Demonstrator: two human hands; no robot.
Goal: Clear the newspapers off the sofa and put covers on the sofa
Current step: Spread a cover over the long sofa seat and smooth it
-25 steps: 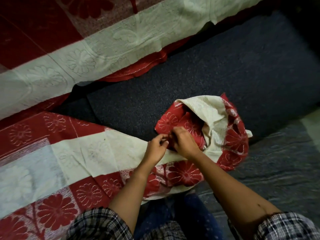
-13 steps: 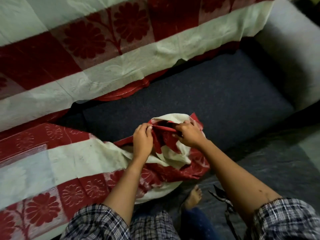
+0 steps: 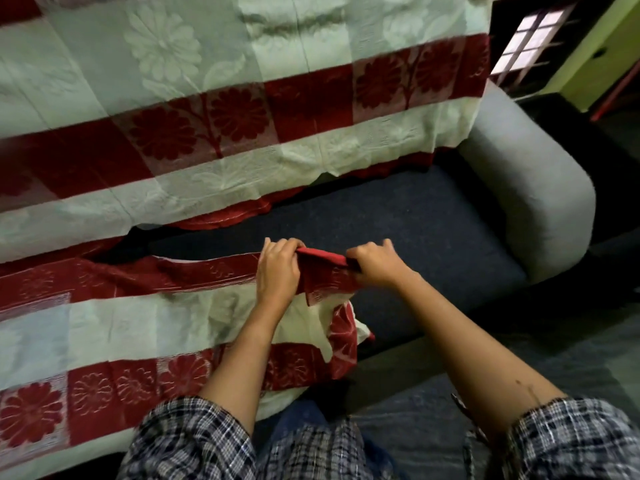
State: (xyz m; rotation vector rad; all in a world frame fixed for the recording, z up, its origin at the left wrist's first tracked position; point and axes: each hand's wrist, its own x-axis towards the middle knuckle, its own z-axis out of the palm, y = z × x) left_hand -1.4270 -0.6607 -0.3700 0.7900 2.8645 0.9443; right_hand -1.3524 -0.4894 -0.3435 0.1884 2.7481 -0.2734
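Head view, left hand (image 3: 277, 268), right hand (image 3: 377, 265) pinching cover (image 3: 138, 327) on sofa (image 3: 398, 220)

The single head-worn view looks steeply down, close over the sofa (image 3: 415, 216) seat.

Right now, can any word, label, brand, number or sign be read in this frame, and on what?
None can be read. The seat cover, gripped by the left hand and right hand, and the backrest cover carry only woven flowers; the sofa armrest is plain.
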